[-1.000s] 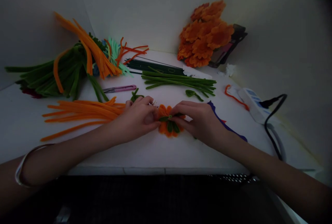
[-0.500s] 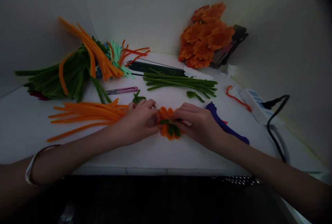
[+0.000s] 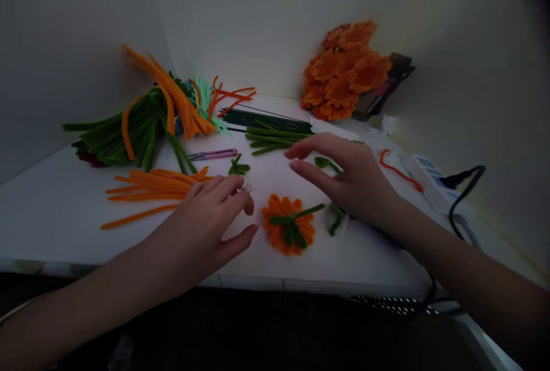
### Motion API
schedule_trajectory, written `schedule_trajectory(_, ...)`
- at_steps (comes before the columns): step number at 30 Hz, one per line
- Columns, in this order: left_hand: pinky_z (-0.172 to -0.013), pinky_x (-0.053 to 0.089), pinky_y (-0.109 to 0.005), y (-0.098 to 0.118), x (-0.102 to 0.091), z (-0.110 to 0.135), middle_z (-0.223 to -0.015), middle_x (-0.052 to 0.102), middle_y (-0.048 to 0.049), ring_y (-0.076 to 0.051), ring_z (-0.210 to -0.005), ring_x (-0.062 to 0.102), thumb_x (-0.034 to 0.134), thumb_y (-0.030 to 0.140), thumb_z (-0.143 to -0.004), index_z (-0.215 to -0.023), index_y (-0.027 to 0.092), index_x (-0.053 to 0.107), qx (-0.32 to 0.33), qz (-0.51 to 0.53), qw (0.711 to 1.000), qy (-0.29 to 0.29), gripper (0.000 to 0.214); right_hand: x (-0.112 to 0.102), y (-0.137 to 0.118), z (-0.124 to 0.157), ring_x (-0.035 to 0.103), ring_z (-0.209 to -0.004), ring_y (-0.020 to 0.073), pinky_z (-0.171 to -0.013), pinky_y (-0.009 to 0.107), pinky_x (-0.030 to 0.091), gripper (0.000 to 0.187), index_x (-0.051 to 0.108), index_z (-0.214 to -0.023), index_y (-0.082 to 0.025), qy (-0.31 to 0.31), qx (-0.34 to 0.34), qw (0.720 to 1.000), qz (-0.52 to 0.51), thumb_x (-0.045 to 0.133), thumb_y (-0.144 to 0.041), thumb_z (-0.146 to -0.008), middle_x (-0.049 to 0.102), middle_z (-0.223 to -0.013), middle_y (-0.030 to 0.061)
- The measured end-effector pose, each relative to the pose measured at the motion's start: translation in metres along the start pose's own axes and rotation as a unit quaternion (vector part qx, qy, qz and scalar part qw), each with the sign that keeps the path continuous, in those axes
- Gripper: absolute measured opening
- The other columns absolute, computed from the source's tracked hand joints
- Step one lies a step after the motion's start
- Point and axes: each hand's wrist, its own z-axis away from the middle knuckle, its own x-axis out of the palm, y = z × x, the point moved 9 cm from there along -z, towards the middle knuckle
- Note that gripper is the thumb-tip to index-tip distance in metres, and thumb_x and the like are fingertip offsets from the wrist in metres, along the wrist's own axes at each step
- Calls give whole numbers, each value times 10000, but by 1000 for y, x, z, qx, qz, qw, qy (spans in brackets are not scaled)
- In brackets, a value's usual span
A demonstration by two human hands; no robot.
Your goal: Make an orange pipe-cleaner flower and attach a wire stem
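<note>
An orange pipe-cleaner flower (image 3: pixel 271 234) lies on the white table with green leaf loops and a short green stem across its back. My left hand (image 3: pixel 215 210) is just left of the flower, fingers apart and holding nothing; a ring shows on one finger. Above and to the right of the flower, my right hand (image 3: pixel 344 173) hangs over the table with thumb and forefinger spread and nothing between them. Near it lie green pipe cleaners (image 3: pixel 268 140) and a small green leaf piece (image 3: pixel 336 221), both partly covered by the hand or close to it.
Orange pipe cleaners (image 3: pixel 146 190) lie at left, with a green bundle (image 3: pixel 116 130) behind. Pink thread snips (image 3: pixel 221 153) and a small green piece (image 3: pixel 239 166) lie mid-table. Finished orange flowers (image 3: pixel 339 73) stand at the back right, near a power strip (image 3: pixel 429 179) with a black cable.
Both hands have let go of the flower, which now lies by itself on the table. My left hand has drawn back leftward; my right hand has lifted up and away. The view has shifted slightly.
</note>
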Motion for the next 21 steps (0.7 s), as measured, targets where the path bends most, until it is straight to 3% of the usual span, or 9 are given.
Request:
schedule_trajectory(2,-859,435,-440,6,0,2,-1120,574,-106,-266,-1047,540,484,273,-912,-938,178,580,8,-11,1000,11,138,24,-2,-25,614,-851,178,-802,305,437,105,645,-952,-187,-64,-42,996,42,584,-259,-908,690,-951,44)
schedule_trajectory(4,-855,431,-469,15,7,4,-1134,583,-118,-290,-1042,542,466,280,-923,-950,170,594,25,-23,999,4,170,64,2,-44,610,-848,164,-732,271,421,135,647,-1010,-178,-185,-47,980,63,552,-214,-920,686,-970,46)
schedule_trajectory(8,-815,422,-483,28,22,8,-1126,610,-125,-304,-1012,549,442,301,-933,-1002,163,610,36,-43,998,-6,228,111,4,-68,597,-771,170,-578,247,330,254,632,-1112,-174,-247,-49,964,82,628,-221,-863,681,-981,89)
schedule_trajectory(11,-838,393,-507,31,25,9,-1147,612,-135,-317,-1042,535,473,389,-919,-1004,152,609,36,-57,998,13,285,128,3,-72,579,-738,171,-544,246,287,204,652,-1039,-168,-263,-49,960,81,620,-261,-860,681,-925,89)
schedule_trajectory(15,-830,369,-523,29,23,11,-1177,619,-149,-341,-1063,531,474,462,-904,-1003,148,615,23,-71,997,27,359,120,8,-70,533,-674,147,-546,244,293,95,652,-901,-155,-260,-50,962,67,609,-167,-817,659,-818,61)
schedule_trajectory(21,-840,372,-529,24,19,11,-1213,617,-167,-361,-1086,541,453,484,-902,-1081,124,621,3,-83,996,45,435,58,32,-44,526,-627,103,-605,225,384,53,594,-828,-151,-196,-13,980,11,593,-195,-857,614,-702,3)
